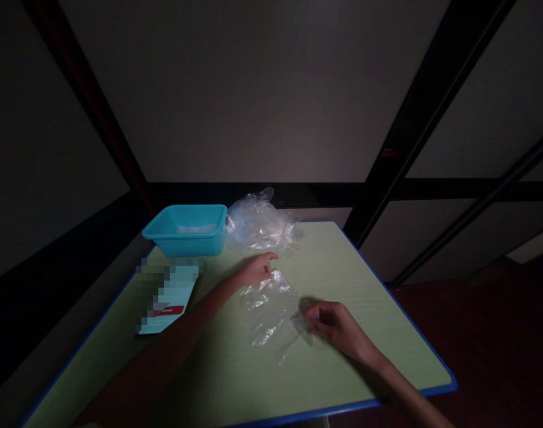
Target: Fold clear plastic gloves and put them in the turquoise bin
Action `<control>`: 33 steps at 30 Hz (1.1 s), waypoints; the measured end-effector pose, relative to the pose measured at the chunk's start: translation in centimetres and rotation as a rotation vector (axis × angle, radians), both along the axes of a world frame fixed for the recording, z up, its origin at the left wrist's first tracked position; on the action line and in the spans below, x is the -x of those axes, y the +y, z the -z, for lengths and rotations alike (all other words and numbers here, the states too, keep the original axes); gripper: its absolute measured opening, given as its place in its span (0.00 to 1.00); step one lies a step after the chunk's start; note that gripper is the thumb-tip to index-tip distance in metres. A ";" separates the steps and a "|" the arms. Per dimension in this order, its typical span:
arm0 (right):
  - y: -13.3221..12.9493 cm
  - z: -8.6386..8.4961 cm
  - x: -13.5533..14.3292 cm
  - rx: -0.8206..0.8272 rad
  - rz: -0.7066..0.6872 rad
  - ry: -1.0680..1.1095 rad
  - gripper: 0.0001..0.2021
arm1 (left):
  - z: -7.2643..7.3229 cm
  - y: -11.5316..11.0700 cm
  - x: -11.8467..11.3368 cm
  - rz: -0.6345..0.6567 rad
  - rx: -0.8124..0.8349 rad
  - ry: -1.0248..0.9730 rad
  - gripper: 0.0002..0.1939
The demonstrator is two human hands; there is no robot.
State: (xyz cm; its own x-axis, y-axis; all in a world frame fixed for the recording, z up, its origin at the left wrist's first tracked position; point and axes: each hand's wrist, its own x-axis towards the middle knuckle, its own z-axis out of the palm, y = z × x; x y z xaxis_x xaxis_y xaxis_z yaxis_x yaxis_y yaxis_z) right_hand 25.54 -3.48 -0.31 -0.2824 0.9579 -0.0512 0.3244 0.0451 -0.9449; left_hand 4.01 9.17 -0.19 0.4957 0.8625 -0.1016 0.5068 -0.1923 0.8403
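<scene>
A clear, thin plastic glove (271, 315) is spread just above or on the table between my two hands, its finger shapes pointing toward the near side. My left hand (253, 270) is at its upper edge; the index finger sticks out while the other fingers curl in against the plastic. At the right side of the glove, my right hand (338, 327) pinches its edge between thumb and fingers. Behind them lies a crumpled pile of clear plastic gloves (262, 223) at the far edge of the table.
A blue plastic basket (191, 244) stands at the back left with something whitish inside. In front of it lies a flat, partly blurred pale item (175, 297) with a red mark. The light green table (351, 285) has a blue rim, and a panelled wall rises behind.
</scene>
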 end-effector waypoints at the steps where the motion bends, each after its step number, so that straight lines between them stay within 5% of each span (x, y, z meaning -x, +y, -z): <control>1: -0.5 -0.3 0.0 -0.042 0.015 -0.056 0.08 | -0.3 0.2 -0.5 0.020 -0.051 0.014 0.15; 5: -2.4 -1.8 0.2 -0.248 0.000 -0.398 0.08 | -1.2 -1.0 -0.8 0.037 -0.279 0.024 0.15; 9: -3.6 -2.6 1.7 -0.255 -0.102 -0.531 0.10 | -1.4 -4.2 1.2 -0.012 -0.414 0.030 0.18; 15: -4.3 -2.3 3.2 -0.240 -0.229 -0.519 0.09 | -0.8 -8.4 3.4 -0.101 -0.456 0.065 0.14; 21: -5.7 -2.8 2.0 -0.270 -0.315 -0.498 0.12 | -0.3 -12.6 3.0 -0.069 -0.471 0.023 0.12; 26: -7.0 -3.2 3.4 -0.325 -0.464 -0.627 0.20 | -0.3 -13.6 2.7 -0.035 -0.509 -0.014 0.10; 30: -6.0 -3.9 2.2 -0.465 -0.683 -0.603 0.10 | -0.2 -14.2 2.5 0.052 -0.574 -0.027 0.11; 33: -3.3 -4.2 -0.7 -0.602 -0.493 -0.642 0.12 | -0.4 -15.0 1.8 0.151 -0.609 0.063 0.12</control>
